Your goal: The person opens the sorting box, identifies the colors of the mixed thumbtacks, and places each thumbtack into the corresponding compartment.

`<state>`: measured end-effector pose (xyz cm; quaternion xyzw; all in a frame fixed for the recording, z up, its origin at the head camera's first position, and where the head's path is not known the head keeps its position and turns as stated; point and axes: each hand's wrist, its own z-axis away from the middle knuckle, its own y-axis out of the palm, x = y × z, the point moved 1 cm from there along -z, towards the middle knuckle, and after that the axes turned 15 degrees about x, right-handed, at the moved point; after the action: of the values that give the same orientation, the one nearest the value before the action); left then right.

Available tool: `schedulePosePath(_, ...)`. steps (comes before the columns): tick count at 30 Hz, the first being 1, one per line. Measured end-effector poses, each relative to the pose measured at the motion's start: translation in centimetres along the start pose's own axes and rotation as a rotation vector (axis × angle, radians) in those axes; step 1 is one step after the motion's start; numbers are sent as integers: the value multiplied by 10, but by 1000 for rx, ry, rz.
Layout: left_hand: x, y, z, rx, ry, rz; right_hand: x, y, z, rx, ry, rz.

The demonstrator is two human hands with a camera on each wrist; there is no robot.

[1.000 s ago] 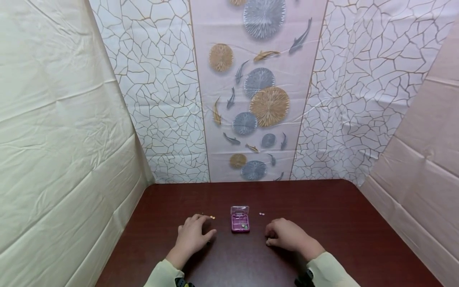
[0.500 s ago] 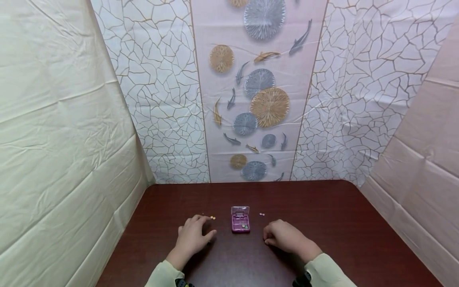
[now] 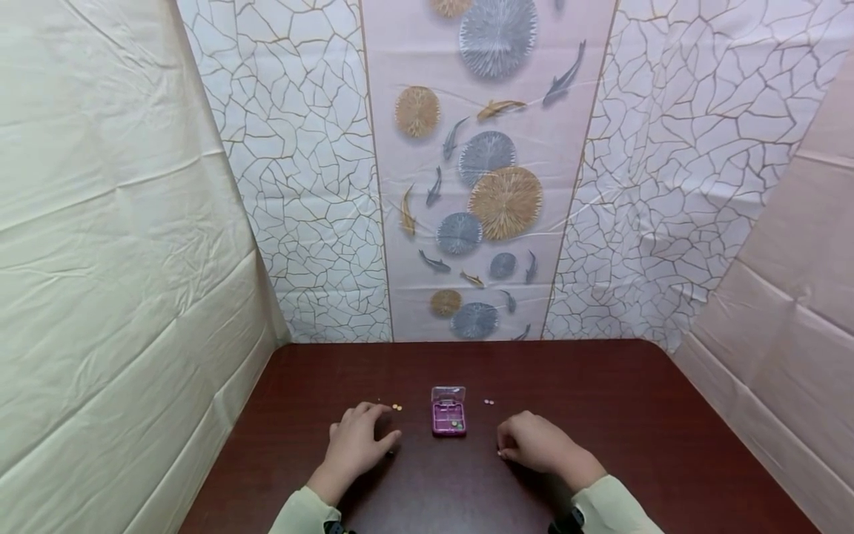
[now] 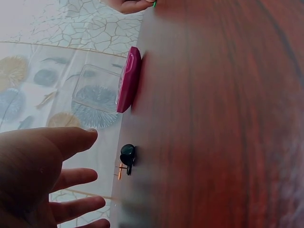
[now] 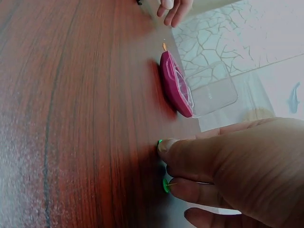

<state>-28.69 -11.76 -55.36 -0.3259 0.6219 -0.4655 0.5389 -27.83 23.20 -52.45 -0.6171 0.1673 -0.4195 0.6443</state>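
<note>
To the far left of the pink box, a cream cloth (image 3: 133,245) is seen hanging beside the dark red-brown table (image 3: 447,482). Nearer, also left of the box and slightly toward the wearer, the left hand (image 3: 358,443) is held low above the table; its fingers are spread apart, the thumb is parted from them, and nothing is gripped. Between that thumb and the box, a small black object (image 4: 128,154) is seen on the table. Just beyond the forefinger, left of the box, two yellow tacks (image 3: 397,407) are laid close together.

The pink box (image 3: 449,420) itself is set upright near the middle of the table. Its clear lid (image 3: 448,394) is raised at the far side, and two small green pieces (image 3: 457,425) are held in its near right compartment.

To the right of the box, two pale pink pieces (image 3: 489,402) are placed side by side. Right of the box and nearer the wearer, the right hand (image 3: 537,441) is lowered to the table with its fingers curled; a green tack (image 5: 160,142) is pinched at the thumb tip, though the forefinger's contact is hidden. Farther from the box, a second green tack (image 5: 166,185) is seen beside another finger.
</note>
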Motion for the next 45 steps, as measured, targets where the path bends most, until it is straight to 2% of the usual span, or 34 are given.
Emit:
schedulePosePath(11, -3, -5, 4, -3, 11, 18, 5, -1, -2, -22, 20, 41)
schedulePosePath(19, -1, -1, 4, -1, 6, 10, 7, -1, -4, -26, 34, 67)
schedulePosePath(29, -4, -6, 3, 14, -6, 16, 7, -11, -6, -67, 35, 99)
schedulePosePath(36, -5, -5, 4, 11, 0, 2, 8, -16, -12, 0, 92, 21)
schedulePosePath(40, -7, -4, 4, 20, -5, 4, 10, -17, -17, -3, 95, 2)
schedulePosePath(45, -7, -4, 5, 40, -4, 3, 15, -17, -25, -31, 76, 42)
